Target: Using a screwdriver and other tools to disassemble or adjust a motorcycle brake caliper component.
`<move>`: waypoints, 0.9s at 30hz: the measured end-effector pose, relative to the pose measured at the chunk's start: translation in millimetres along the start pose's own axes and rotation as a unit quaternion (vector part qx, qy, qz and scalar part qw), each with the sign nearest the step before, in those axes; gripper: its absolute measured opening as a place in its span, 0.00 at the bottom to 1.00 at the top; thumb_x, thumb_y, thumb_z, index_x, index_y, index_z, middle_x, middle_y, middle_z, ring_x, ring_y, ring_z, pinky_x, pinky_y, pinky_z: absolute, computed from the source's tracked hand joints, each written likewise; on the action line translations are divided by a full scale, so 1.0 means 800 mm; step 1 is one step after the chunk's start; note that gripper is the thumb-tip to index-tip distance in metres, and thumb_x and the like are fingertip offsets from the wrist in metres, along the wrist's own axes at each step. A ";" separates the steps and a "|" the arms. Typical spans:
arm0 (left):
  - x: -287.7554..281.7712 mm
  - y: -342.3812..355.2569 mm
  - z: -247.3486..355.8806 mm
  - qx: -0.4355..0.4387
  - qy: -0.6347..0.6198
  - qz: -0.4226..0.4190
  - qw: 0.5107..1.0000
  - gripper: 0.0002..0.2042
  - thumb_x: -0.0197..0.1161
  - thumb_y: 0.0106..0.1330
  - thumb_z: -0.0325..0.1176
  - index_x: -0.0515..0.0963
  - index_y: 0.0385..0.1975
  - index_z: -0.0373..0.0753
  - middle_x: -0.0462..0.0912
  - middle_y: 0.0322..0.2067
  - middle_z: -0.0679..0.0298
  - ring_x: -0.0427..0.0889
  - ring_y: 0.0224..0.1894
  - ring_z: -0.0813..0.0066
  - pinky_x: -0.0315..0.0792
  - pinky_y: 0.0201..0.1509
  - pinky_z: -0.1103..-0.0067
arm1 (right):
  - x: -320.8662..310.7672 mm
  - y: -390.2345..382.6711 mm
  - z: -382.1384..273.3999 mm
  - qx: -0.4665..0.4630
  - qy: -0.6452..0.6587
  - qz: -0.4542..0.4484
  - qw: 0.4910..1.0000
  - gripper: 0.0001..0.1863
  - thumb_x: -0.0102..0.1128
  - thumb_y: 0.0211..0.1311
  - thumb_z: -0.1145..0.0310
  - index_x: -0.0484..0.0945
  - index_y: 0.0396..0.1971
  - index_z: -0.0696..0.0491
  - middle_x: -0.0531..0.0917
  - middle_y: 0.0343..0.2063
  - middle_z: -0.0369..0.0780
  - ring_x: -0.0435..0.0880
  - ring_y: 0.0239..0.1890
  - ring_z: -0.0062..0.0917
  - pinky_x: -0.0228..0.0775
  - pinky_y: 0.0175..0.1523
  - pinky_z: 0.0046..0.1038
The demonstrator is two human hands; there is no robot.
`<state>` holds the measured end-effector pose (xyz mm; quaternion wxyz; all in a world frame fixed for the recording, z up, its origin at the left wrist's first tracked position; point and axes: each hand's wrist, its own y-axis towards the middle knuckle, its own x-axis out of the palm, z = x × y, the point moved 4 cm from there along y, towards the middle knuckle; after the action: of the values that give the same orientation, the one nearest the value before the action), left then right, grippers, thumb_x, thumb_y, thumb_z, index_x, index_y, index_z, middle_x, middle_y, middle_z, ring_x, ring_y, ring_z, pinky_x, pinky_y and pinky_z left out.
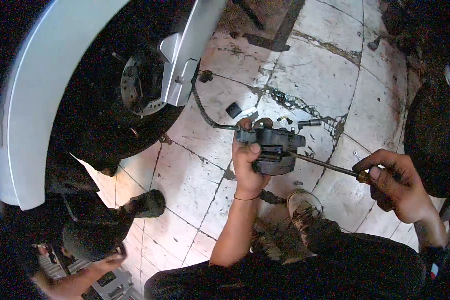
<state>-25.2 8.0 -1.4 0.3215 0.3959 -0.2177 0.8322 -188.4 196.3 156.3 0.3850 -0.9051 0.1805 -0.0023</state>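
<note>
My left hand is wrapped round a dark brake caliper and holds it up above the floor. A ribbed black hose runs from the caliper's left end up towards the wheel. From the right, my right hand grips the handle end of a long screwdriver. The screwdriver's tip goes into the slot in the caliper's middle, where the caliper hides it.
A silver fender arches over a black wheel with a drilled brake disc at left. On the tiles lie a black block, a dark socket-like part and a small bolt. Another person's hand shows at lower left.
</note>
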 end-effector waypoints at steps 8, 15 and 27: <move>0.004 0.025 -0.025 0.030 0.034 0.044 0.998 0.24 0.54 0.56 0.23 0.64 0.56 0.38 0.77 0.48 0.55 0.80 0.47 0.61 0.80 0.50 0.64 | 0.005 -0.014 -0.022 -0.319 -0.304 0.104 0.892 0.09 0.59 0.65 0.75 0.79 0.43 0.61 0.83 0.30 0.52 0.85 0.32 0.46 0.76 0.35 0.35; -0.007 0.034 -0.031 0.041 -0.002 0.080 0.996 0.27 0.56 0.56 0.25 0.62 0.59 0.35 0.77 0.49 0.52 0.80 0.47 0.60 0.80 0.51 0.63 | 0.006 -0.009 -0.025 -0.353 -0.306 0.116 0.876 0.08 0.58 0.66 0.72 0.80 0.43 0.57 0.83 0.28 0.52 0.84 0.29 0.49 0.75 0.34 0.42; -0.038 0.021 -0.029 0.058 0.028 0.087 0.994 0.26 0.60 0.51 0.25 0.65 0.53 0.38 0.76 0.49 0.52 0.82 0.49 0.51 0.81 0.52 0.59 | -0.024 0.068 0.028 -0.259 -0.136 -0.002 0.956 0.12 0.56 0.72 0.66 0.80 0.46 0.58 0.86 0.35 0.43 0.84 0.36 0.24 0.75 0.42 0.31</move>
<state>-34.9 -0.5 -41.1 0.2302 0.3695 -0.1936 0.8792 -220.8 183.1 105.0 0.1579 -0.9659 0.1191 0.1672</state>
